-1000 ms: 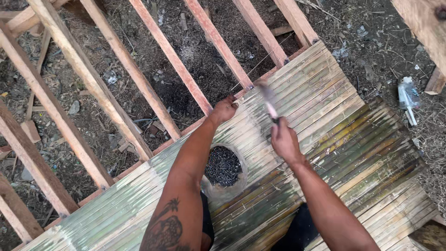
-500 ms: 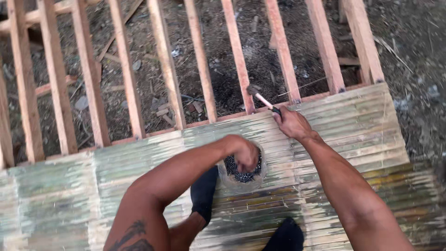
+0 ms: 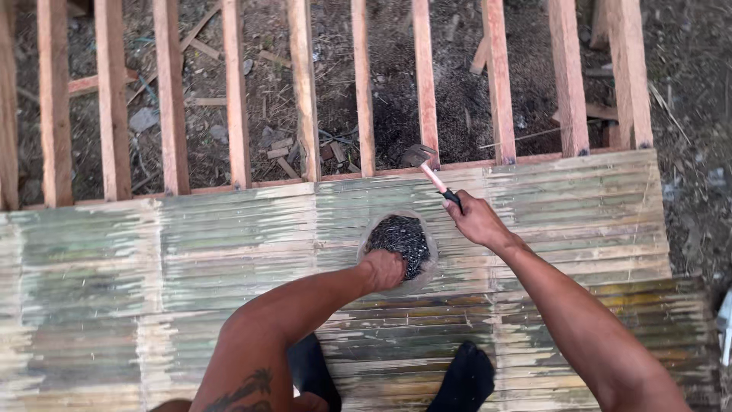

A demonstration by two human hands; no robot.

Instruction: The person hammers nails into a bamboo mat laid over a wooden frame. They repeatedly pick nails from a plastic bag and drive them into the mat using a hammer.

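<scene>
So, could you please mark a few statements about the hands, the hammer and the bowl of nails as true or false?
1. The right hand holds a hammer. True.
2. The left hand rests flat on a wooden joist. False: it is at the bowl of nails.
3. The bowl stands on the bamboo flooring. True.
4. The hammer head is inside the bowl. False: it is at the flooring's far edge, by a joist.
5. The bowl is empty. False: it holds dark nails.
</scene>
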